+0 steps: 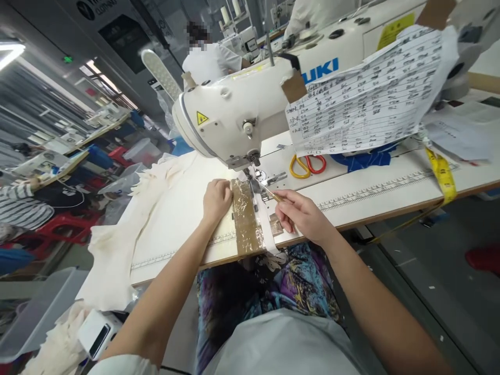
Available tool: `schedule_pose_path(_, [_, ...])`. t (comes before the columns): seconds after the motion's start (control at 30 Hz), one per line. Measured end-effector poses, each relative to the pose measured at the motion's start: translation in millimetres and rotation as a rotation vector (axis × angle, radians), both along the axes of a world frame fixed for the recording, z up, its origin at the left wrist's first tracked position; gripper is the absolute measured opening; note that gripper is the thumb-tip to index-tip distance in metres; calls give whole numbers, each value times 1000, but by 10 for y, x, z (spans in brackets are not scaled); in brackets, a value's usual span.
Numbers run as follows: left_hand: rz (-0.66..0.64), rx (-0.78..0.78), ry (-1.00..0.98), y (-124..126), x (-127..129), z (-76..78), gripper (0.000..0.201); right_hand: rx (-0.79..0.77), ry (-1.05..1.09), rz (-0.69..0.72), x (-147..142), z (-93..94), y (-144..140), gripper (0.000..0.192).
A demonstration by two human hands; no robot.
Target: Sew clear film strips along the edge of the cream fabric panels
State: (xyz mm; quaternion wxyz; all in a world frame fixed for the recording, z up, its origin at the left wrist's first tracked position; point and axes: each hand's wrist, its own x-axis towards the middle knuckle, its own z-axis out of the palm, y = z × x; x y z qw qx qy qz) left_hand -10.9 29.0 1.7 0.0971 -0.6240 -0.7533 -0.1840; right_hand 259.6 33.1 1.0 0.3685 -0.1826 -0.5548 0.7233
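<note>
A white sewing machine [222, 114] stands before me, its presser foot and needle area [252, 174] low over the bed. My left hand [217, 200] rests on the table just left of the needle, fingers curled down; what lies under them is hidden. In my right hand [299, 211] is a thin pointed tool [275, 196] with a brownish handle, pinched between thumb and fingers, its tip directed toward the presser foot. A white fabric strip [266, 224] runs from the foot over the table's front edge. Beside it, brown tape [245, 221] covers the tabletop.
Scissors with yellow and red handles [307, 166] lie right of the needle. Handwritten sheets [367, 99] hang on the machine. A yellow tape measure [441, 174] droops over the right edge. Cream fabric [117, 245] drapes off the left side, near a plastic bin [42, 312]. Other people sit nearby.
</note>
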Motion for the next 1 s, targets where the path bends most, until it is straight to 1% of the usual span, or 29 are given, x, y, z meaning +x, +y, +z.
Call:
schedule_pose_path(0.3, [-5, 9, -17, -17, -21, -22, 23, -1, -13, -25, -12, -21, -37, 27])
schedule_pose_path(0.53, [-25, 4, -40, -32, -55, -27, 22, -26, -49, -132, -30, 33, -104, 27])
schedule_pose_path(0.77, [-49, -9, -64, -96, -42, -16, 23, -19, -68, -213, -56, 35, -160, 25])
schedule_pose_path(1.0, [-53, -35, -97, -141, -46, 13, 26, -42, -109, -238, -93, 77, -166, 31])
